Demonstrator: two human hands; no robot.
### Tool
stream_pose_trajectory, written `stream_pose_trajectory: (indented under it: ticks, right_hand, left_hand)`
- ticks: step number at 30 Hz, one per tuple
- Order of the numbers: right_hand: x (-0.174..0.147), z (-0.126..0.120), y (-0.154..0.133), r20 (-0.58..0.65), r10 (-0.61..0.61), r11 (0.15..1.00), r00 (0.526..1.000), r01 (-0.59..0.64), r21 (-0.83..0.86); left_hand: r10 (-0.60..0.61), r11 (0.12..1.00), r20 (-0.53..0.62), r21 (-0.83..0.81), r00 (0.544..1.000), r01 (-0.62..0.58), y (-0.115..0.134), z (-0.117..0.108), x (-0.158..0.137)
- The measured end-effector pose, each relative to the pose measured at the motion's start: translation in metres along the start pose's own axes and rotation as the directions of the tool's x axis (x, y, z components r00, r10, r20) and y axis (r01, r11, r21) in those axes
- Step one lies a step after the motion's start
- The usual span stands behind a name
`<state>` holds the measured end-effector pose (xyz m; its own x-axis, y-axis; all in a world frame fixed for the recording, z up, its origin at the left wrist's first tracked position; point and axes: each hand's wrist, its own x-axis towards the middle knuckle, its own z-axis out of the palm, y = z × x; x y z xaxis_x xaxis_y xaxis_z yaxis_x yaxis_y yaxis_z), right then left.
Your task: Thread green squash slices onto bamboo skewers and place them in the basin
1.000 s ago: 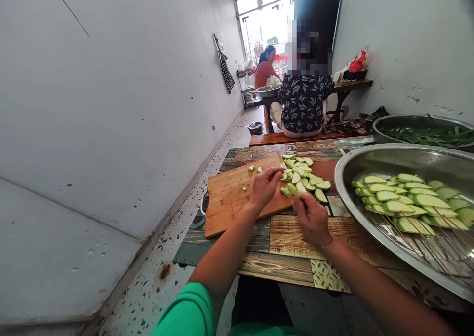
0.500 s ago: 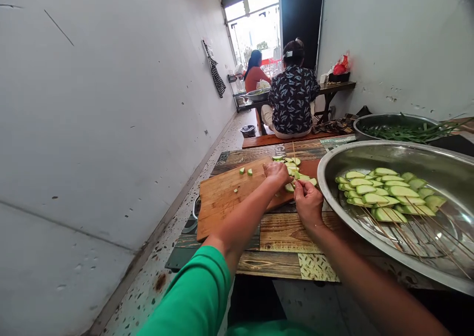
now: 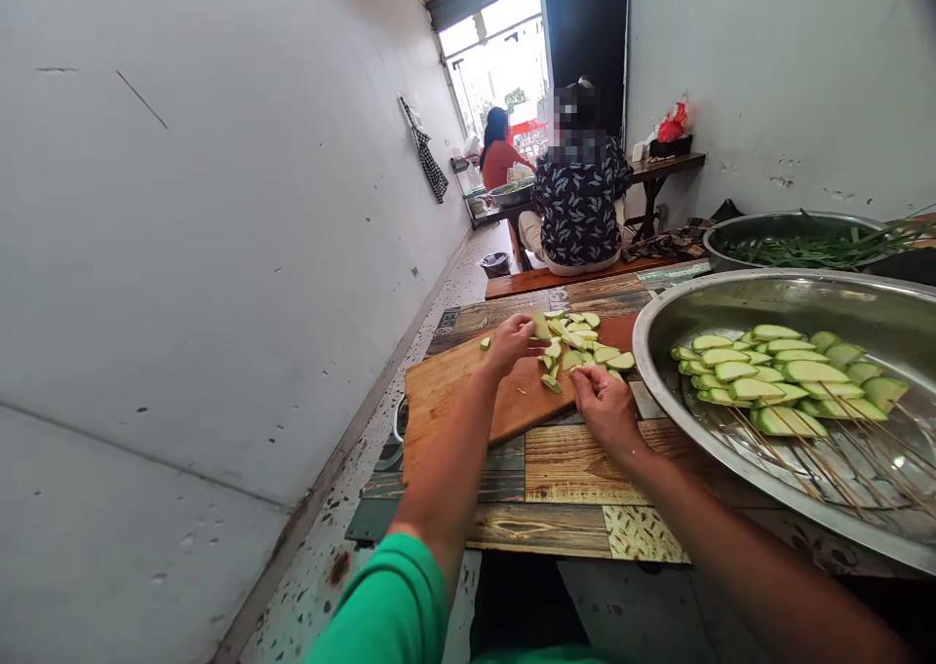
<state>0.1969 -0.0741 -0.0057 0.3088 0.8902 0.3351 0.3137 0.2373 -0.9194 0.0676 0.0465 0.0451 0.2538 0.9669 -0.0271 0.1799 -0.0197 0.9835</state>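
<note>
Green-rimmed pale vegetable slices [image 3: 583, 335] heaped at right end of brown rectangular wooden board [image 3: 443, 401]. Left hand [image 3: 510, 344] pinches single slice [image 3: 541, 327]; right hand [image 3: 605, 406] fingertips together, contents unclear; hands apart. Best: light edge grip, slice kept flat, avoid cracking.

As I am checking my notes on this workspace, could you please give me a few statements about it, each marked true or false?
1. The left hand has a green-edged slice at its fingertips. True.
2. The right hand is inside the metal basin. False: the right hand is outside the metal basin, near the loose slices.
3. The cutting board lies on the table. True.
4. The checked cloth lies on the floor. False: the checked cloth hangs at the wall.
</note>
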Motion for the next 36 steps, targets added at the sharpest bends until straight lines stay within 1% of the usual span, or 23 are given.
stream_pose_trajectory:
  ticks: [1, 2, 3, 6, 8, 10, 13, 16, 19, 24, 27, 32, 36]
  right_hand:
    - [-0.002, 0.001, -0.002, 0.074, -0.006, 1.000, 0.997, 0.004, 0.024]
    - [-0.005, 0.002, -0.003, 0.149, -0.010, 0.998, 0.989, 0.001, 0.055]
    - [-0.007, 0.004, -0.004, 0.219, -0.009, 0.996, 0.976, -0.011, 0.088]
    - [-0.013, 0.008, -0.005, 0.387, 0.014, 0.987, 0.922, -0.074, 0.142]
    - [-0.016, 0.010, -0.005, 0.433, 0.021, 0.985, 0.901, -0.092, 0.143]
    - [-0.017, 0.011, -0.005, 0.436, 0.015, 0.986, 0.900, -0.086, 0.143]
    - [-0.018, 0.011, -0.005, 0.427, 0.020, 0.987, 0.904, -0.086, 0.137]
    - [-0.019, 0.011, -0.006, 0.419, 0.026, 0.993, 0.908, -0.074, 0.097]
    - [-0.019, 0.011, -0.005, 0.412, 0.005, 0.998, 0.911, -0.030, 0.055]
    - [-0.019, 0.010, -0.006, 0.419, -0.034, 0.999, 0.907, 0.026, 0.025]
    - [-0.019, 0.009, -0.008, 0.429, -0.038, 0.999, 0.903, 0.045, -0.006]
    - [-0.019, 0.010, -0.008, 0.422, -0.042, 0.999, 0.906, 0.052, -0.011]
    - [-0.019, 0.010, -0.009, 0.420, -0.030, 0.999, 0.907, 0.034, -0.002]
  left_hand:
    - [-0.044, 0.978, -0.013, -0.206, 0.999, 0.040, -0.005, -0.011, -0.007]
    - [-0.078, 0.934, -0.044, -0.352, 0.996, 0.058, -0.011, -0.021, -0.014]
    - [-0.113, 0.894, -0.073, -0.442, 0.991, 0.070, -0.015, -0.030, -0.020]
    - [-0.204, 0.805, -0.107, -0.584, 0.973, 0.105, -0.025, -0.048, -0.031]
    - [-0.219, 0.744, -0.095, -0.660, 0.971, 0.103, -0.027, -0.054, -0.032]
    - [-0.214, 0.693, -0.085, -0.715, 0.973, 0.091, -0.028, -0.057, -0.031]
    - [-0.224, 0.658, -0.066, -0.746, 0.972, 0.102, -0.030, -0.059, -0.029]
    - [-0.232, 0.663, -0.040, -0.737, 0.972, 0.128, -0.035, -0.061, -0.029]
    - [-0.268, 0.670, -0.029, -0.724, 0.963, 0.165, -0.038, -0.061, -0.029]
    - [-0.373, 0.622, -0.093, -0.763, 0.923, 0.174, -0.036, -0.055, -0.030]
    - [-0.409, 0.601, -0.115, -0.780, 0.905, 0.173, -0.034, -0.053, -0.030]
    - [-0.410, 0.600, -0.124, -0.783, 0.904, 0.165, -0.033, -0.052, -0.030]
    - [-0.402, 0.608, -0.119, -0.776, 0.908, 0.168, -0.032, -0.051, -0.030]
